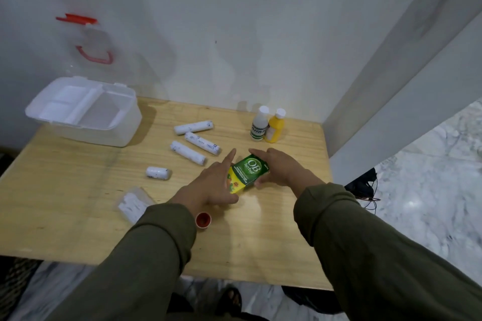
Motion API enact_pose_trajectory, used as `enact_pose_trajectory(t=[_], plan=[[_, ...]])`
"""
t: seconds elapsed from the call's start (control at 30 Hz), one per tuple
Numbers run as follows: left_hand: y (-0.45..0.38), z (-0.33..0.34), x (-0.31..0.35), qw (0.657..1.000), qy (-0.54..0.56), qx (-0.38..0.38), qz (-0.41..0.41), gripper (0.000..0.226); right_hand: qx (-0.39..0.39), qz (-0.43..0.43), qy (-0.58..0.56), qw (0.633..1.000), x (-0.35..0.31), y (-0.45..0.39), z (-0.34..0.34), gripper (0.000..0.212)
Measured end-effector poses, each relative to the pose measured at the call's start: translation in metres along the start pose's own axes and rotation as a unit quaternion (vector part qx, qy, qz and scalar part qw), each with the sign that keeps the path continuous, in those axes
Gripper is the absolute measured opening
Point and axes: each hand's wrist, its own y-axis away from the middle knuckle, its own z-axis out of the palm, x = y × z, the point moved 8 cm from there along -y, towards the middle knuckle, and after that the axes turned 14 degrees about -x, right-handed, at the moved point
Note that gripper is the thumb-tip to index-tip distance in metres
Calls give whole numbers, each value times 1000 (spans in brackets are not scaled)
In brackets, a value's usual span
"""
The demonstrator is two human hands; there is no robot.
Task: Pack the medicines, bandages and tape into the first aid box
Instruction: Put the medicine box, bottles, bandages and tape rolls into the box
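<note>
Head view. Wooden table (78, 216). At centre: green-and-yellow OB herbal carton (249, 173), lying flat, pressed between left hand (208, 187) at its 8 o'clock and right hand (281, 168) at its 3 o'clock; fingers of both spread and extended along its sides. At 10 o'clock: first aid box (86, 112), white, clear lid raised against the wall. Between box and carton: four wrapped bandage rolls (187, 152). At 1 o'clock: white bottle (259, 125) touching yellow bottle (275, 126). At 7 o'clock: clear packet (133, 204); red cap (203, 219).
</note>
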Motion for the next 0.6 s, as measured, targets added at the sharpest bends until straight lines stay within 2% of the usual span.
enact_pose_trajectory(t=[0.2,0.3,0.47,0.6], plan=[[1,-4,10,999,10,19,44,117,47,-21,-49,997,8,18,1,82],[6,-21,18,996,29,58,66,117,84,-36,-103,990,9,32,-12,80],[21,-59,29,986,59,123,93,108,153,-62,-164,972,-3,51,-46,84],[39,-92,27,979,77,159,99,107,184,-100,-183,961,-33,62,-70,101]])
